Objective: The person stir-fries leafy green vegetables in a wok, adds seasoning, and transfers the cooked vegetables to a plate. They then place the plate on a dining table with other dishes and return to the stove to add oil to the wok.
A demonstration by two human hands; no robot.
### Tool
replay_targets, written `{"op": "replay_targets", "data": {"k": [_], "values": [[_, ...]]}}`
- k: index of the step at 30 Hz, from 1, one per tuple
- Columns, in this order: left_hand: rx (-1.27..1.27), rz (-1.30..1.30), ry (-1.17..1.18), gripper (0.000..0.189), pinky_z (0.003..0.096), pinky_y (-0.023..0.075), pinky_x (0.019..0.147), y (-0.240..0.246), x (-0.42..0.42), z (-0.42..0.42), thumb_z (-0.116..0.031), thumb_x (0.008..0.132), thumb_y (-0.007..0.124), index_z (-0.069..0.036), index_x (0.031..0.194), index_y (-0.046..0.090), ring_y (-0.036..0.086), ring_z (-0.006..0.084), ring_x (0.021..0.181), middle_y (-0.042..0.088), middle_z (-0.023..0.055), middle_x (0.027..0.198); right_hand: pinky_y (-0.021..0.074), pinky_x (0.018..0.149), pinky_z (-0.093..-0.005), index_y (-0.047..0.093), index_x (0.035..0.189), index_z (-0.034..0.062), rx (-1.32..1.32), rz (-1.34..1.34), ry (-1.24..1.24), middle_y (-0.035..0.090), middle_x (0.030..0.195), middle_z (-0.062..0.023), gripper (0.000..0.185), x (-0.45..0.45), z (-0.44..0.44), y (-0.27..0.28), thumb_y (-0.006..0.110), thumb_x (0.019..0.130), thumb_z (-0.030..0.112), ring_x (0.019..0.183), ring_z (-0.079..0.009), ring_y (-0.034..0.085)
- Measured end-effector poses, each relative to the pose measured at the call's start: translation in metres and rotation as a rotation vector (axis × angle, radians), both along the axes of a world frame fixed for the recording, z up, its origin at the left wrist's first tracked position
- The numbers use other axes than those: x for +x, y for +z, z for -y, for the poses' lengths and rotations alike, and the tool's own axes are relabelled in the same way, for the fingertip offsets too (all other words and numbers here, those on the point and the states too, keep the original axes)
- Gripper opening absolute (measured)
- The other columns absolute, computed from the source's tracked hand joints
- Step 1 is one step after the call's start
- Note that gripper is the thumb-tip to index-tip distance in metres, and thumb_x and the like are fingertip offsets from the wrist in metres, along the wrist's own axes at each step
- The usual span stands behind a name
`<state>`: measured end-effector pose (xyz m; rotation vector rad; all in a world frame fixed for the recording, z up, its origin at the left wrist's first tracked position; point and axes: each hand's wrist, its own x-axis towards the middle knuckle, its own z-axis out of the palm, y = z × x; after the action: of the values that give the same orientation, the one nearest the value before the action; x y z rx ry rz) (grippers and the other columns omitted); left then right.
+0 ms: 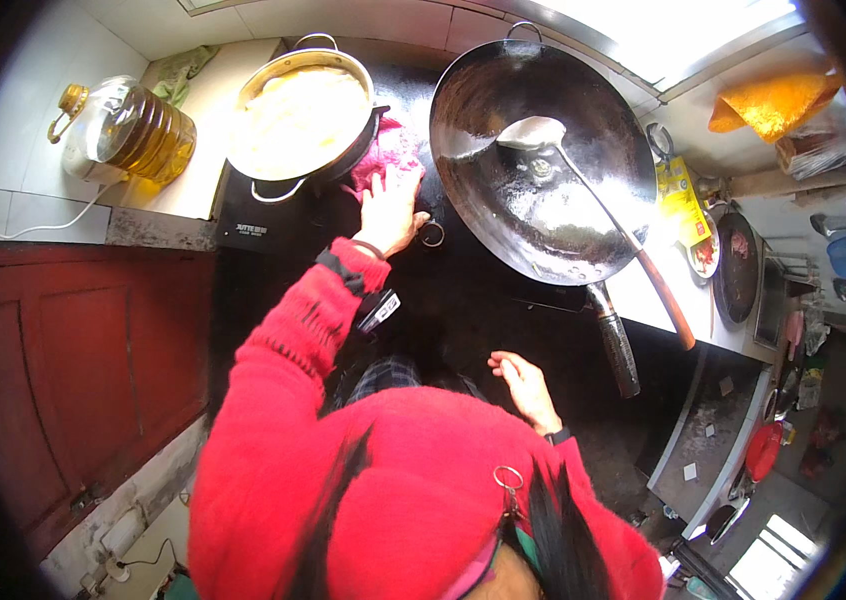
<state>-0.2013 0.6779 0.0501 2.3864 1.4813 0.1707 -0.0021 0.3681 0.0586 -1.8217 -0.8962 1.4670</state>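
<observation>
My left hand [393, 214] lies on a crumpled pink cloth [391, 154] on the black gas stove, between a pot and a wok; whether its fingers grip the cloth cannot be told. The two-handled metal pot [278, 189] beside it holds pale, overexposed contents. To the right sits the large dark wok [543, 217], with a wooden-handled metal ladle [532, 133] resting inside it. My right hand [524, 386] hangs in front of the stove, below the wok, its fingers loosely curled and nothing visible in them.
A large plastic bottle of yellow oil [145, 135] stands on the left counter. The wok's handle [619, 352] and the ladle's wooden handle [664, 300] stick out past the counter's front edge. A yellow packet [682, 199], a plate of food [708, 244] and a round dark board [736, 266] are at the right.
</observation>
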Motion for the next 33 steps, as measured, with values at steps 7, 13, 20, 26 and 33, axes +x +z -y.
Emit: {"op": "replay_targets", "data": {"k": [7,13,20,26,33], "values": [[0.324,-0.101,0.051,0.041,0.0568,0.0412,0.097,-0.094,0.05,-0.073,-0.015,0.086,0.052,0.002,0.124,0.054,0.05,0.0482,0.115,0.05,0.0251,0.126,0.0508,0.087,-0.0286,0.062,0.119,-0.0031,-0.063,-0.005,-0.067,0.069,0.11,-0.013,0.03,-0.007,0.017,-0.001,0.05,0.099,0.016,0.098,-0.0164,0.065],[0.303,0.042,-0.028,0.065,0.0567,0.0343,0.101,-0.11,0.07,-0.165,-0.035,0.087,0.051,-0.005,0.143,0.038,0.043,0.044,0.122,0.044,0.0218,0.138,0.0507,0.087,-0.0279,0.061,0.12,-0.0031,-0.134,-0.014,-0.1,0.068,0.11,-0.013,0.03,-0.014,0.025,0.003,0.051,0.099,0.016,0.098,-0.0164,0.065],[0.303,0.065,0.098,0.029,0.0497,0.0458,0.085,-0.084,0.08,-0.166,-0.021,0.087,0.051,-0.012,0.112,0.062,0.053,0.0332,0.105,0.056,0.0094,0.117,0.0509,0.087,-0.0289,0.061,0.12,-0.0023,-0.153,0.041,-0.039,0.069,0.109,-0.0128,0.031,-0.016,0.029,0.004,0.053,0.098,0.018,0.098,-0.017,0.066],[0.209,0.238,-0.009,0.033,0.0456,0.0504,0.083,-0.058,0.02,-0.091,-0.008,0.084,0.052,-0.01,0.115,0.062,0.06,0.0373,0.096,0.062,0.0168,0.106,0.0499,0.088,-0.0293,0.06,0.121,-0.0026,-0.043,0.036,0.044,0.068,0.11,-0.0128,0.033,-0.007,0.019,-0.002,0.053,0.098,0.019,0.1,-0.0178,0.064],[0.209,0.393,-0.119,0.049,0.0431,0.0466,0.095,-0.044,-0.071,-0.027,0.008,0.077,0.051,-0.004,0.123,0.059,0.06,0.0375,0.104,0.064,0.02,0.115,0.0499,0.089,-0.031,0.062,0.118,-0.0001,0.009,0.038,0.097,0.07,0.109,-0.0144,0.032,0.005,0.02,-0.005,0.056,0.096,0.023,0.103,-0.0219,0.066]]}}
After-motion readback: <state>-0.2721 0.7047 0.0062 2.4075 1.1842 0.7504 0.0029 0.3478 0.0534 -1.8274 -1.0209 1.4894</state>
